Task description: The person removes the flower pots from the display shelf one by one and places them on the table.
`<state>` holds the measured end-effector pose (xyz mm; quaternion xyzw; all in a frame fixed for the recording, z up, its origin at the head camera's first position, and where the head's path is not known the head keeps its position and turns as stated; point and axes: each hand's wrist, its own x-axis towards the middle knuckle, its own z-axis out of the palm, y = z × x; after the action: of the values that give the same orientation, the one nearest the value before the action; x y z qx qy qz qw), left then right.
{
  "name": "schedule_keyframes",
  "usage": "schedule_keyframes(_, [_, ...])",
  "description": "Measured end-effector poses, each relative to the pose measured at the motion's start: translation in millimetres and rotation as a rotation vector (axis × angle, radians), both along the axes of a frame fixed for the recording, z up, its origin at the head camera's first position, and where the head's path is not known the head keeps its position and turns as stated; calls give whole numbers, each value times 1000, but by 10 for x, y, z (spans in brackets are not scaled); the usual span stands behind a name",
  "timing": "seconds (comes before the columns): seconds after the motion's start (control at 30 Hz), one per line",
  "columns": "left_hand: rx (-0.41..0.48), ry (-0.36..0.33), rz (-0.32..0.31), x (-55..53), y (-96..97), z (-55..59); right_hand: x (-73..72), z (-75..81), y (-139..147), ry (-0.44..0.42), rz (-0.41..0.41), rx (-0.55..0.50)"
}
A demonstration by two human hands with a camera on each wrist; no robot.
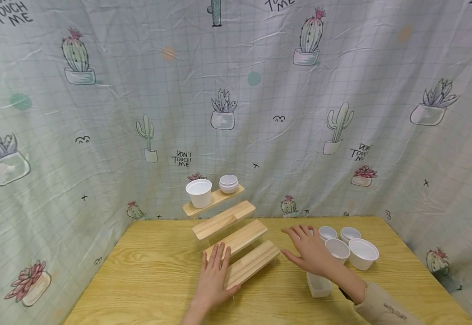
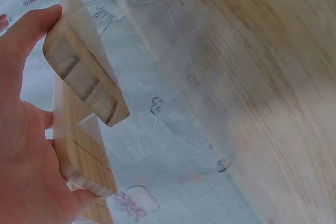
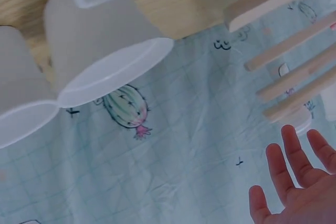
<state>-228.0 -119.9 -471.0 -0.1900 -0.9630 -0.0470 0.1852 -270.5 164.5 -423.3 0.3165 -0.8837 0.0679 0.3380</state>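
Note:
A four-step wooden display stand (image 1: 236, 215) with clear supports stands mid-table. My left hand (image 1: 213, 277) rests at its left side, fingers straight over the second-lowest board (image 1: 240, 238) and thumb at the end of the lowest board (image 2: 84, 72). On the top board (image 1: 215, 198) sit a white plastic cup (image 1: 199, 194) and a smaller, rounded white cup (image 1: 229, 184). My right hand (image 1: 313, 253) hovers right of the stand, fingers spread, holding nothing. In the right wrist view its fingers (image 3: 296, 156) show apart from the boards.
Several white plastic cups (image 1: 363, 254) stand on the wood-grain table (image 1: 138, 275) at right, some partly behind my right hand. A translucent rectangular container (image 1: 319, 285) sits in front of them. A cactus-print curtain (image 1: 256, 113) hangs behind and at both sides.

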Motion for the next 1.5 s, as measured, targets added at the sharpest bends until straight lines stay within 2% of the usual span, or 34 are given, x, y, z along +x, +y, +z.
schedule_keyframes(0.3, [9, 0, -4, -15, 20, -2, -131, 132, -190, 17, 18, -24])
schedule_keyframes(0.53, [24, -2, 0, -3, 9, -14, -251, 250, -351, -8, 44, -57])
schedule_keyframes(0.73, [25, 64, -17, -15, -1, -47, -385, 344, -508, -81, 46, -120])
schedule_keyframes(0.87, [13, 74, -18, -19, -3, -49, -478, 413, -631, -150, 45, -159])
schedule_keyframes(1.13, [17, 36, -6, -11, -9, -39, -667, 533, -919, -243, 82, -240])
schedule_keyframes(1.3, [16, 35, -5, -7, -14, -30, -794, 585, -1095, -295, 63, -297])
schedule_keyframes(1.5, [17, 32, -8, 1, -11, -14, -944, 637, -1272, -303, 52, -328])
